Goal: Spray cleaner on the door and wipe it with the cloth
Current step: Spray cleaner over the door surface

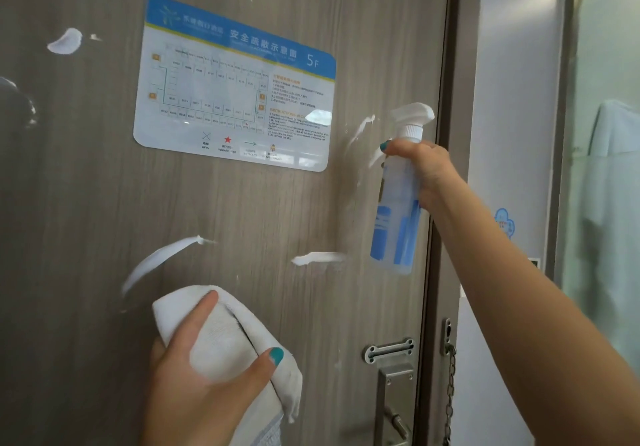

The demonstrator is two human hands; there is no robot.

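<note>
Right hand (pixel 424 165) grips spray bottle (pixel 398 203) just right of evacuation sign (pixel 235 81) on door (pixel 86 203), left hand (pixel 207 369) holds folded cloth (pixel 225 341) below it; risk: foam streaks (pixel 156 262) may smear onto sign if wiped upward.

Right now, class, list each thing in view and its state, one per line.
Door: shut, streaked with white foam.
Spray bottle: upright, gripped by right hand.
Cloth: folded, held by left hand.
Evacuation sign: stuck on door.
Door chain: hanging loose.
</note>
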